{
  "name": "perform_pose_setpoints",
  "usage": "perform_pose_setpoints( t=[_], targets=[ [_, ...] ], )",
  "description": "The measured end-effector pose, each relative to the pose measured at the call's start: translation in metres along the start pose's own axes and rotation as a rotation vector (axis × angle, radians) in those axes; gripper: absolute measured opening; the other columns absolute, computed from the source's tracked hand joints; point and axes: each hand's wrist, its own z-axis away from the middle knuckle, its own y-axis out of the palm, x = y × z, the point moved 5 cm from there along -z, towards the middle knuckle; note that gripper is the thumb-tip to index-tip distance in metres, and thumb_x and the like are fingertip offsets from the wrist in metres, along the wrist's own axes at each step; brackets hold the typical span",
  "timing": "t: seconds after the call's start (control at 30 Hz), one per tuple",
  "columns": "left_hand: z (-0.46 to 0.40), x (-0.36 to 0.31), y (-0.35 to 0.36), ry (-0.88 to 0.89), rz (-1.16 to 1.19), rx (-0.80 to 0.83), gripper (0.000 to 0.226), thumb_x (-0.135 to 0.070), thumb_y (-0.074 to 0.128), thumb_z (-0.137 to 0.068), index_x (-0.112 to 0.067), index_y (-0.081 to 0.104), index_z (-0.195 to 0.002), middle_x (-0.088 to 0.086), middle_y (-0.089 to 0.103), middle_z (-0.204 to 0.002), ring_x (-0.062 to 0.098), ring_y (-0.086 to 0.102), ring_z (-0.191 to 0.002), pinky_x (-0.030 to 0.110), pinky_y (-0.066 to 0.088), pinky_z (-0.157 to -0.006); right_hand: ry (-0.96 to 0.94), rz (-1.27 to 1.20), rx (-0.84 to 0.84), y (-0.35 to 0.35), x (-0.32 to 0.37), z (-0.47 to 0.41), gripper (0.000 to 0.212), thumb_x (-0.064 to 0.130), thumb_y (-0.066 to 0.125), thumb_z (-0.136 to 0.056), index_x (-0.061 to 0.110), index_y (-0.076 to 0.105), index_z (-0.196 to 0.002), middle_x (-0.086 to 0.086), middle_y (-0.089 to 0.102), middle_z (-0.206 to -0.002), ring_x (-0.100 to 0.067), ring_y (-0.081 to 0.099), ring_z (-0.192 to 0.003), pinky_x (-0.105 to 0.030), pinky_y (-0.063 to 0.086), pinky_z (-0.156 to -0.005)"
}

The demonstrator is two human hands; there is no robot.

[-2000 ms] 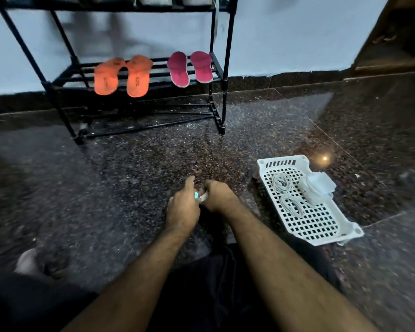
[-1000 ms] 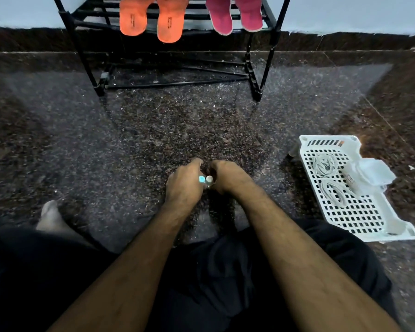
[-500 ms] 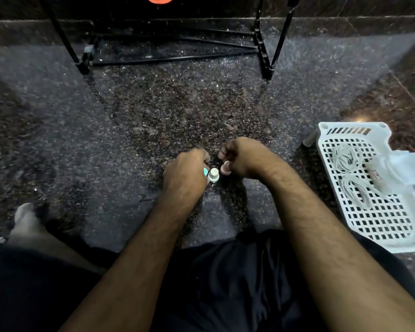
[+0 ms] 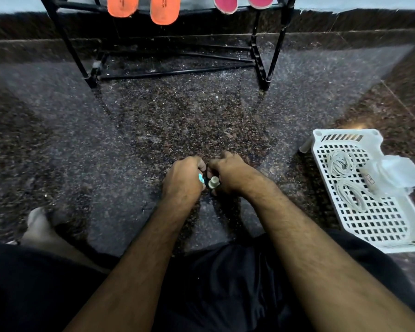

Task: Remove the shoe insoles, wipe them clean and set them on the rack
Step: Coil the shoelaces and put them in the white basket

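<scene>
Whereas half a second ago only one orange tip showed at the top edge, the view now takes in the lower ends of the pair of orange foam insoles (image 4: 143, 7) and the pair of pink insoles (image 4: 242, 2), all four lying on a shelf of the black metal tube rack (image 4: 261, 65). Right hand (image 4: 230, 172), previously lifted slightly away, has closed back in and now meets the left hand (image 4: 183, 179) knuckle to knuckle.

Left hand: fingers curled round a small item with a turquoise end (image 4: 201, 178); most of it hidden in the fist. Right hand: fingers curled, pinching beside a small pale cylindrical cap or bottle neck (image 4: 213, 182) that stands between the two hands; what the item is cannot be told. Both hands low over the dark speckled granite floor (image 4: 82, 144), directly in front of the person's black-clad lap.

Insoles: well apart from the hands, up at the top edge of the frame, orange pair left, pink pair right, toes overhanging the shelf front.

Right of the hands, near but not touching: white perforated plastic basket (image 4: 381, 226), holding coiled white cords (image 4: 340, 164) and a crumpled white cloth or packet (image 4: 398, 176) over its far rim. A bare foot (image 4: 37, 224) lies at lower left. Open floor runs between hands and rack legs, and wide to the left.
</scene>
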Motion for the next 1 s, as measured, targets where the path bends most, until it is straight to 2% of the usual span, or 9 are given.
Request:
perform_pose_setpoints(
  t=[0.07, 0.23, 0.4, 0.5, 0.63, 0.77, 0.87, 1.0],
  targets=[
    [0.0, 0.002, 0.001, -0.013, 0.008, 0.006, 0.03, -0.008, 0.08, -0.073, -0.028, 0.065, -0.089, -0.01, 0.068, -0.094, 0.016, 0.063, -0.08, 0.031, 0.052, -0.067, 0.006, -0.003, -0.018, 0.005, -0.001, -0.008, 0.049, 0.037, 0.08, -0.075, 0.025, 0.061, -0.119, -0.017, 0.048, -0.137, -0.036, 0.051, -0.123, -0.038, 0.044, -0.1],
    [-0.002, 0.002, 0.004, -0.033, 0.046, 0.017, 0.029, -0.007, 0.085, -0.067, -0.023, 0.064, -0.077, -0.005, 0.068, -0.083, 0.018, 0.066, -0.077, 0.036, 0.057, -0.071, -0.003, -0.046, -0.011, 0.012, -0.007, -0.023, 0.038, 0.037, 0.077, -0.067, 0.031, 0.061, -0.101, -0.012, 0.064, -0.114, -0.032, 0.064, -0.103, -0.037, 0.053, -0.088],
    [-0.004, 0.003, 0.006, -0.035, 0.047, 0.01, 0.029, -0.01, 0.086, -0.068, -0.022, 0.06, -0.074, -0.005, 0.068, -0.08, 0.017, 0.064, -0.074, 0.03, 0.049, -0.06, 0.014, -0.106, -0.042, 0.015, -0.017, -0.034, 0.036, 0.04, 0.076, -0.062, 0.033, 0.062, -0.094, -0.009, 0.067, -0.109, -0.031, 0.066, -0.1, -0.038, 0.056, -0.087],
    [-0.005, 0.0, 0.005, -0.022, 0.064, 0.003, 0.029, -0.013, 0.088, -0.068, -0.023, 0.061, -0.075, -0.004, 0.068, -0.08, 0.017, 0.064, -0.074, 0.028, 0.043, -0.058, 0.037, -0.137, -0.075, -0.002, -0.008, -0.013, 0.03, 0.03, 0.077, -0.072, 0.025, 0.066, -0.099, -0.012, 0.066, -0.111, -0.033, 0.065, -0.102, -0.037, 0.053, -0.086],
    [-0.003, -0.01, -0.002, -0.004, 0.093, -0.013, 0.03, -0.015, 0.09, -0.066, -0.024, 0.064, -0.078, -0.005, 0.068, -0.079, 0.018, 0.066, -0.076, 0.032, 0.053, -0.066, 0.052, -0.138, -0.146, -0.01, -0.012, 0.0, 0.023, 0.02, 0.073, -0.081, 0.015, 0.066, -0.102, -0.016, 0.066, -0.112, -0.035, 0.064, -0.104, -0.036, 0.051, -0.086],
    [0.012, -0.028, -0.013, 0.095, 0.089, -0.076, 0.028, -0.022, 0.09, -0.067, -0.028, 0.065, -0.078, -0.008, 0.067, -0.077, 0.014, 0.064, -0.073, 0.035, 0.054, -0.067, 0.086, -0.156, -0.229, -0.023, -0.015, 0.022, 0.02, 0.018, 0.068, -0.083, 0.013, 0.067, -0.102, -0.016, 0.066, -0.11, -0.035, 0.065, -0.103, -0.037, 0.052, -0.086],
    [0.032, -0.048, -0.019, 0.198, 0.03, -0.115, 0.026, -0.025, 0.089, -0.069, -0.028, 0.064, -0.077, -0.007, 0.062, -0.085, 0.017, 0.061, -0.078, 0.039, 0.053, -0.07, 0.108, -0.177, -0.306, -0.036, -0.021, 0.051, 0.017, 0.017, 0.066, -0.086, 0.011, 0.067, -0.102, -0.017, 0.066, -0.108, -0.035, 0.065, -0.101, -0.038, 0.052, -0.085],
    [0.059, -0.07, -0.016, 0.299, 0.067, -0.145, 0.026, -0.022, 0.089, -0.069, -0.028, 0.066, -0.079, -0.008, 0.056, -0.087, 0.018, 0.059, -0.079, 0.043, 0.053, -0.073, 0.168, -0.216, -0.429, -0.048, -0.04, 0.095, 0.013, 0.014, 0.059, -0.089, 0.013, 0.065, -0.101, -0.016, 0.066, -0.107, -0.034, 0.065, -0.1, -0.038, 0.053, -0.084]
  ],
)
